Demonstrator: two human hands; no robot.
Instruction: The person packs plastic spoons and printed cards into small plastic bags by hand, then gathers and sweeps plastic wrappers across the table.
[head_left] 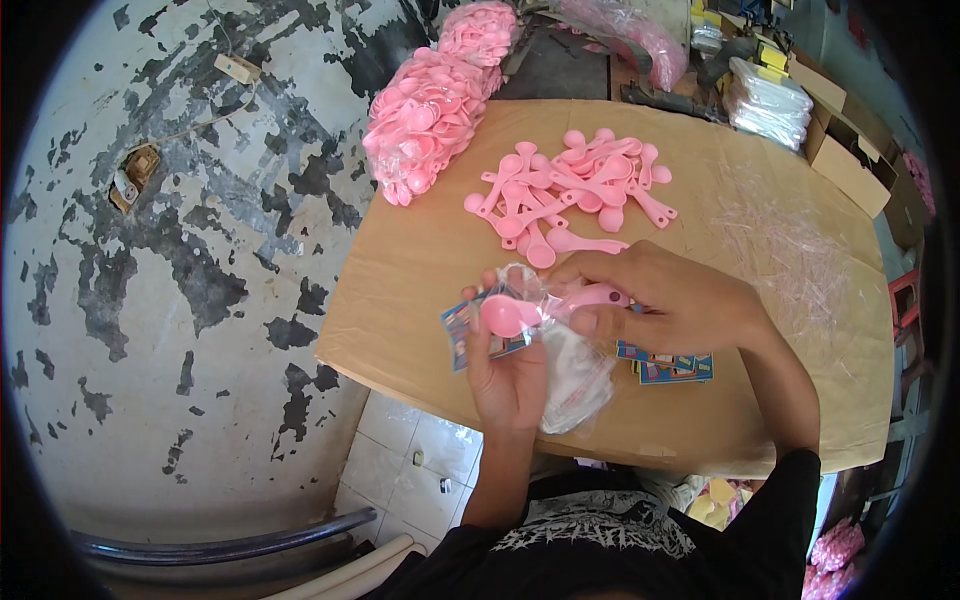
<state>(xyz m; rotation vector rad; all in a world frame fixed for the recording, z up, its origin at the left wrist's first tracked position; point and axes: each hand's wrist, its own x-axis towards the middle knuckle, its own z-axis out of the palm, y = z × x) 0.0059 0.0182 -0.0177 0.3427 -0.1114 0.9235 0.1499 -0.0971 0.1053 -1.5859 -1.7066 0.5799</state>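
Note:
In front of my body, my right hand [680,300] pinches the handle of a pink plastic spoon [507,316] with a round bowl. The bowl points left, over the fingers of my left hand [512,385]. My left hand is curled around a small blue printed card [462,335] and some clear plastic film that looks like a small bag. Whether the spoon lies inside the film or against it, I cannot tell. Under my hands lies a stack of clear plastic bags [580,385]. More blue printed cards [675,370] lie below my right wrist.
A loose pile of pink spoons [600,180] lies on the brown-covered table [400,300]. Large clear bags full of pink spoons [425,120] stand at the far left. Thin plastic strips [790,260] lie scattered at right, near an open cardboard box [850,160]. A peeling wall [200,250] borders the left.

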